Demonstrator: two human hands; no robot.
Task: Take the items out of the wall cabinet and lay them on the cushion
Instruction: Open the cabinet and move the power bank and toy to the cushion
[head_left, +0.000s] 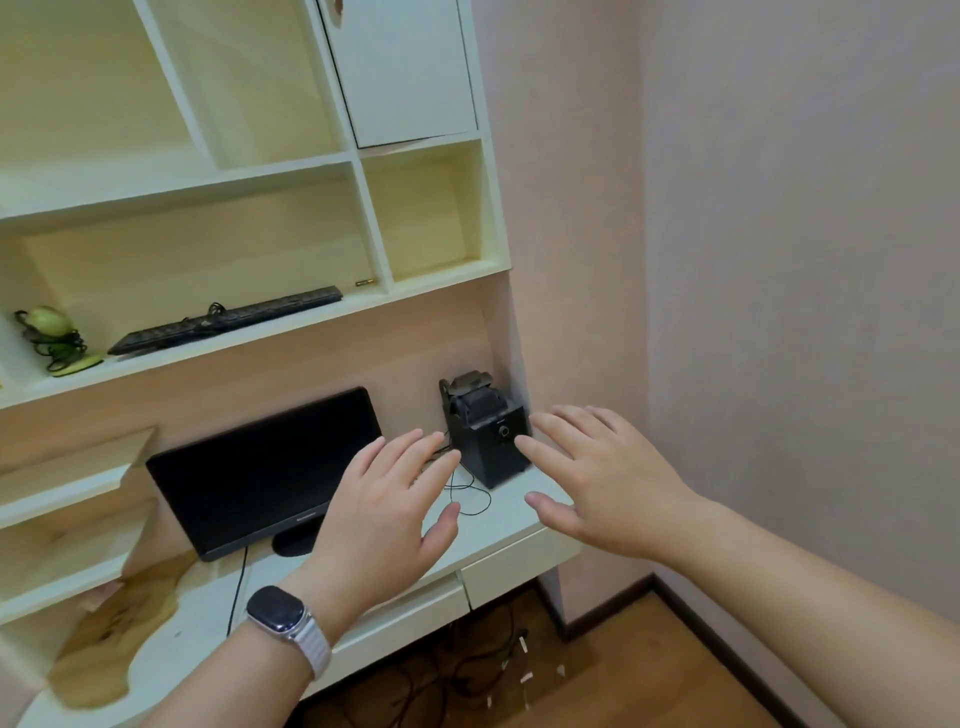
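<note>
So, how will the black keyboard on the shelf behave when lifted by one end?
The keyboard looks long and thin, so probably rigid but apt to tilt. Its cable lies bunched on top and may slide off or dangle.

Soft, even indoor light; wide-angle bending at edges, slight blur.

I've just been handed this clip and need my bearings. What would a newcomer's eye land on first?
Two open hands, the left hand with a watch and the right hand, are stretched forward mid-frame. Just beyond them a black box stands at the desk's right end, a dark monitor to its left. On the shelf above lies a black keyboard.
</note>
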